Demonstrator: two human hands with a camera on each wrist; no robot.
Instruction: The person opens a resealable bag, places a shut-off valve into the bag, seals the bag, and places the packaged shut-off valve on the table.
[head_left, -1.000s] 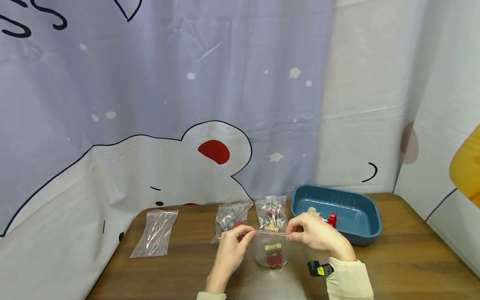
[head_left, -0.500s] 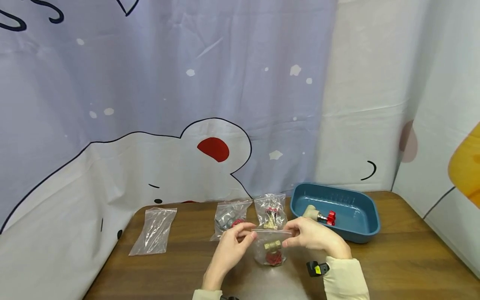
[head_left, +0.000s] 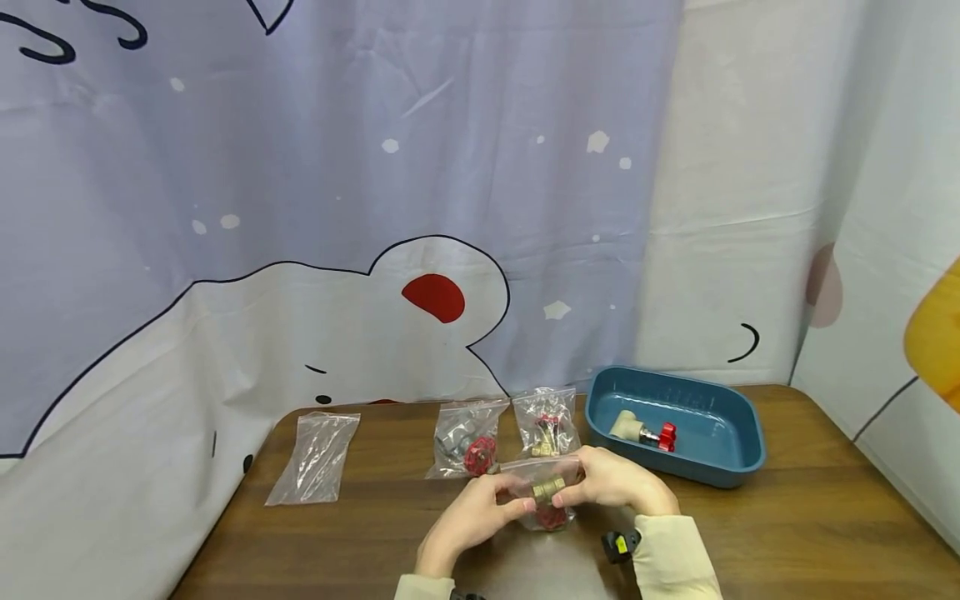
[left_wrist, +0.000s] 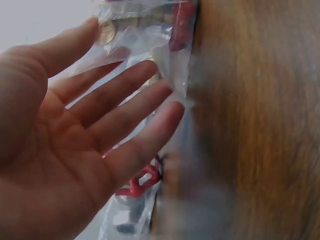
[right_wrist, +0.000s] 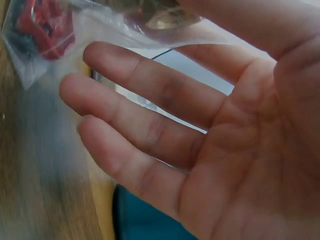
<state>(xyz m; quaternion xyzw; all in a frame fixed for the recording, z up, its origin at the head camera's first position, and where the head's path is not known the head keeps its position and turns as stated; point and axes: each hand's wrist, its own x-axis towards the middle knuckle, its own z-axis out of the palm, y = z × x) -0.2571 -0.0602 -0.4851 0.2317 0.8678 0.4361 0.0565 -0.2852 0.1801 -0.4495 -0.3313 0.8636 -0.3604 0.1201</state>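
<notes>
A clear zip-lock bag [head_left: 517, 473] stands between my hands in the head view. Inside it is a valve with a brass body [head_left: 548, 490] and a red handwheel [head_left: 551, 518], lowest in the bag. From the left, my left hand [head_left: 471, 515] pinches the bag, its thumb on the front by the brass body. My right hand [head_left: 618, 483] pinches the other side, thumb likewise against the brass through the plastic. In both wrist views the remaining fingers [left_wrist: 132, 107] extend loosely, apart from the thumb. The index fingers are partly hidden behind the bag.
Behind the hands lie two filled zip-lock bags, one with a grey fitting and red handwheel [head_left: 480, 456], one with a brass valve [head_left: 546, 437]. A blue tray [head_left: 720, 473] at right holds a beige-bodied valve [head_left: 627, 426] with a red handle. A flat bag [head_left: 315, 458] lies left.
Both hands have moved from the bag's zip edge down and inward to the valve inside. The thumbs now press near the brass body, and the bag's top has tilted.
</notes>
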